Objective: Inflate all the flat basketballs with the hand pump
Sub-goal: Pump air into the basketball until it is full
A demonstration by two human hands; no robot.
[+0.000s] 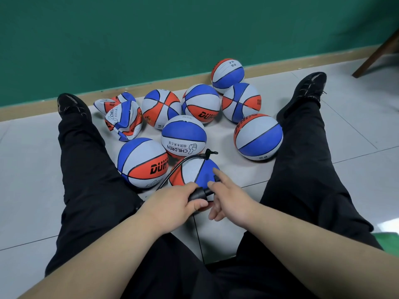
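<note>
A red, white and blue basketball (194, 171) sits on the floor between my legs. My left hand (174, 203) is shut on the black hand pump (197, 194) lying against that ball. The pump's black hose (183, 162) loops over the ball's top to a nozzle near its far side. My right hand (228, 197) holds the pump's handle end, index finger stretched out along the ball. Two crumpled flat basketballs (123, 117) lie at the far left. Several round basketballs (183, 134) are scattered beyond.
My black-trousered legs (86, 169) spread to either side of the balls on the grey tiled floor (356, 137). A green wall (151, 39) with a tan baseboard runs behind. A wooden chair leg (375, 55) stands at the far right.
</note>
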